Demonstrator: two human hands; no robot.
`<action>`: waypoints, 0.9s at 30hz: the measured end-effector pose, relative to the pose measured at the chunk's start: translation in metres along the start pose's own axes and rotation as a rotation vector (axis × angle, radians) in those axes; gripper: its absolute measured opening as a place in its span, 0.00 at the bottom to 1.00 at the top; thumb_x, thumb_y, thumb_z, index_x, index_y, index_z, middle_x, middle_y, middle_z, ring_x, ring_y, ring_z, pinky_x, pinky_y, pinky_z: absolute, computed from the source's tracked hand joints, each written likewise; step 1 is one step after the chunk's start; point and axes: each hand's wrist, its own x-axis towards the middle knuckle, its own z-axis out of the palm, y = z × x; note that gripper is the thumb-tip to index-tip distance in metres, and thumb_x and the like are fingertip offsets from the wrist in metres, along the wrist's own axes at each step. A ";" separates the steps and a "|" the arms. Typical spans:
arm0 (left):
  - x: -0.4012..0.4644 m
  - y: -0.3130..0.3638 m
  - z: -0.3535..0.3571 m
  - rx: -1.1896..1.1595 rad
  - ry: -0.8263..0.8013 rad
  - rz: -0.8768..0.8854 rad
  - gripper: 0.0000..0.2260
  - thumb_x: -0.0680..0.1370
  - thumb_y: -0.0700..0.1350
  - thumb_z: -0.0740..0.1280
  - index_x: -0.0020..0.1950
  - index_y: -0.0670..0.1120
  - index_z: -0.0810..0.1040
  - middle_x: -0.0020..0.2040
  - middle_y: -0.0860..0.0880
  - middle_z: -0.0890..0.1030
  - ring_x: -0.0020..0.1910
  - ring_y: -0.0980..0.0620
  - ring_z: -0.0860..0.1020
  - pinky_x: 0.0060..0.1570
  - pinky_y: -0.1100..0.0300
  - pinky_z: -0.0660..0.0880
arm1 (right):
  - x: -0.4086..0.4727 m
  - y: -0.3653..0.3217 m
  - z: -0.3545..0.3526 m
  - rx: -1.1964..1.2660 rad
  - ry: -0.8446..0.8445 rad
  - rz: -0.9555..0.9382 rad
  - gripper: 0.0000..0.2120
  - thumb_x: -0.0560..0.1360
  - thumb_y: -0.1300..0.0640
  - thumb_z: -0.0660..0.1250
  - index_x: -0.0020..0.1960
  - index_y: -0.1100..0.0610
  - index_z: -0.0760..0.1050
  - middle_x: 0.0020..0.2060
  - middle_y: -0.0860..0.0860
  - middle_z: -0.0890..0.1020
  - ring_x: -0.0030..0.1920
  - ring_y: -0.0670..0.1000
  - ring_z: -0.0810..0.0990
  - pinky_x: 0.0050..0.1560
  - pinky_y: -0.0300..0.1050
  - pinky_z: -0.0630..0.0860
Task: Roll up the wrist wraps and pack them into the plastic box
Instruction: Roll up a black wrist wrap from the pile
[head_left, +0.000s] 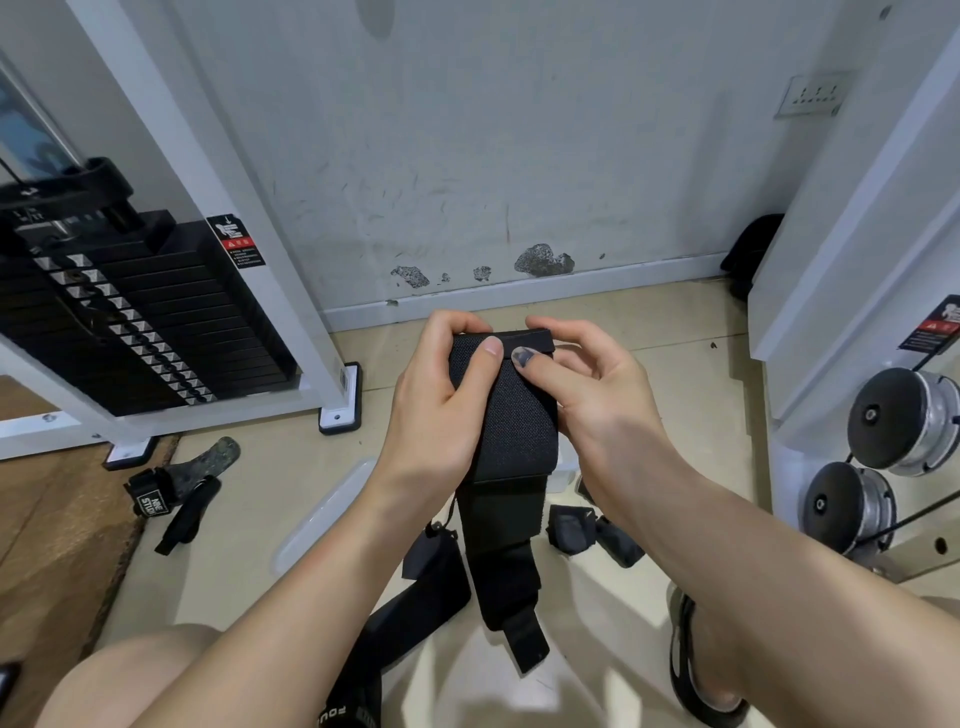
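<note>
Hanging from both hands above the floor (613, 623), one black wrist wrap (511, 441) runs down between the forearms, its top edge folded over and its narrow tail dangling lowest. Left hand (441, 400): fingers curled behind the wrap's upper left corner, thumb pressed flat on its front face; right hand (587, 384): fingers bent behind the upper right corner, thumb pinning the folded top edge, the two thumbs nearly touching. Also on the floor: rolled wraps (571, 527) right of the hanging strip, clear plastic lid (324, 512) left of it, loose strap (171, 493) near the weight stack (135, 312).
</note>
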 end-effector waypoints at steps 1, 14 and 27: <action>0.001 0.000 0.000 0.005 0.002 0.010 0.01 0.84 0.47 0.65 0.54 0.52 0.75 0.44 0.59 0.79 0.43 0.62 0.76 0.43 0.68 0.72 | 0.000 -0.001 -0.001 -0.005 -0.010 0.002 0.12 0.78 0.66 0.71 0.60 0.56 0.81 0.42 0.54 0.85 0.44 0.50 0.84 0.45 0.43 0.81; 0.006 -0.002 -0.010 -0.064 -0.090 -0.008 0.04 0.82 0.46 0.69 0.55 0.54 0.77 0.48 0.58 0.81 0.47 0.58 0.79 0.50 0.58 0.76 | 0.008 -0.009 -0.004 -0.170 -0.053 -0.099 0.04 0.79 0.66 0.69 0.51 0.59 0.79 0.35 0.55 0.78 0.36 0.48 0.79 0.41 0.43 0.78; 0.011 -0.002 -0.020 -0.179 -0.189 0.041 0.05 0.77 0.43 0.69 0.52 0.51 0.78 0.43 0.56 0.80 0.43 0.55 0.77 0.44 0.59 0.76 | 0.016 -0.020 -0.012 -0.210 -0.241 -0.049 0.09 0.78 0.70 0.68 0.50 0.57 0.79 0.43 0.58 0.83 0.42 0.54 0.81 0.47 0.48 0.81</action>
